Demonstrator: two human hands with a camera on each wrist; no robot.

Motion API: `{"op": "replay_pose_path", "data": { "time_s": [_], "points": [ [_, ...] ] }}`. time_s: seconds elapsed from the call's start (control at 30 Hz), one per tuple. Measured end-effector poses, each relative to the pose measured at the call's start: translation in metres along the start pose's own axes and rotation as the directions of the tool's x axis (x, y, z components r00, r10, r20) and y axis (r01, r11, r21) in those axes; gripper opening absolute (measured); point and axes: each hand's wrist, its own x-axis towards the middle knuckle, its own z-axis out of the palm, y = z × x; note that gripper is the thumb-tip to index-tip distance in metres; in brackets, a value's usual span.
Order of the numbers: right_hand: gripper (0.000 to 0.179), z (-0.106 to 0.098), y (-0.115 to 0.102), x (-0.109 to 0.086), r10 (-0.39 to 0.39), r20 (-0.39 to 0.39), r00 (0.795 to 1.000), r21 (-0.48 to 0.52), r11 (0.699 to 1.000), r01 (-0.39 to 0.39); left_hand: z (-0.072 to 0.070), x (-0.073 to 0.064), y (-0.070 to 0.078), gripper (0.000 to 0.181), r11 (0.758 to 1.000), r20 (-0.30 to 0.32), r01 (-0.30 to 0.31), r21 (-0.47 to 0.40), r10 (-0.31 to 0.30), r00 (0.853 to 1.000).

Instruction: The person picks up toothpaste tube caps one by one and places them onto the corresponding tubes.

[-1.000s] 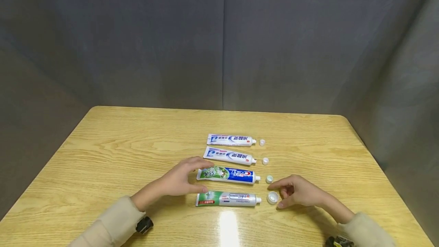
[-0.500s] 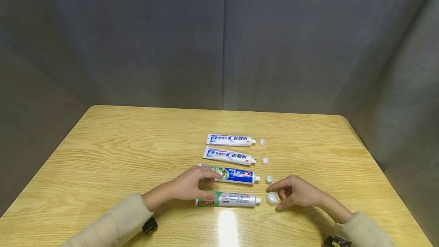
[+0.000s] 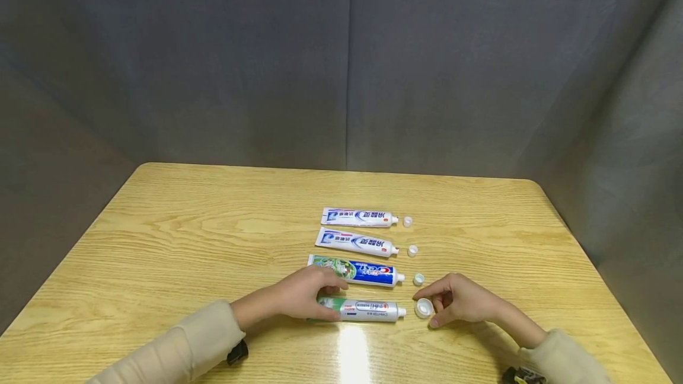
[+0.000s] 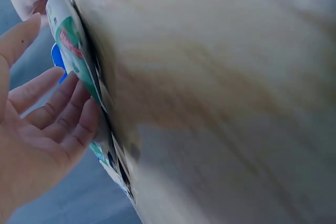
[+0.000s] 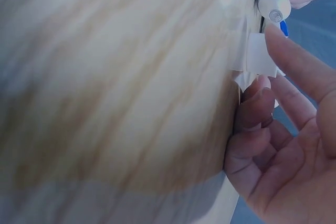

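Observation:
A green-and-silver toothpaste tube (image 3: 368, 310) lies nearest the front, its uncapped nozzle pointing right. My left hand (image 3: 306, 295) is over its tail end, thumb on the near side and fingers on the far side. The left wrist view shows those fingers loosely bent beside the tube (image 4: 73, 51), the thumb held apart from it. Off the nozzle end sits a wide white cap (image 3: 424, 308), hollow side up. Around this cap my right hand (image 3: 469, 300) spreads thumb and forefinger, one on either side. Its other fingers curl in toward the palm, resting at the tabletop in the right wrist view.
Behind lie a blue-and-green Crest tube (image 3: 368, 272) and two white toothpaste tubes (image 3: 356, 242), roughly parallel. Each has a small cap (image 3: 418, 279) off its nozzle, to the right. The wooden table (image 3: 213, 206) ends at a grey curtain (image 3: 240, 76).
My left hand has moved right and toward the front, from between the two front tubes to over the green-and-silver one. My right hand has hardly moved; the tubes and caps stay put.

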Motion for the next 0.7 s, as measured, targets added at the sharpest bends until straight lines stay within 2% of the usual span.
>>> {"op": "replay_pose_path", "data": {
  "time_s": [0.1,0.33,0.7],
  "points": [
    [0.044,0.001,0.0,0.001,0.006,-0.007,1.0,-0.008,1.0,-0.006,0.002,0.0,0.002,0.044,0.999,0.024,0.0,0.05,-0.001,1.0],
    [0.04,0.002,-0.001,0.001,0.015,-0.024,1.0,-0.028,0.999,-0.016,0.002,0.0,0.006,0.046,0.985,0.039,-0.046,0.166,0.04,0.998],
    [0.038,0.003,-0.006,0.001,0.063,-0.049,0.997,-0.037,0.997,-0.065,0.003,0.0,0.011,0.045,0.968,0.08,-0.009,0.25,-0.011,0.997]
  ]
}}
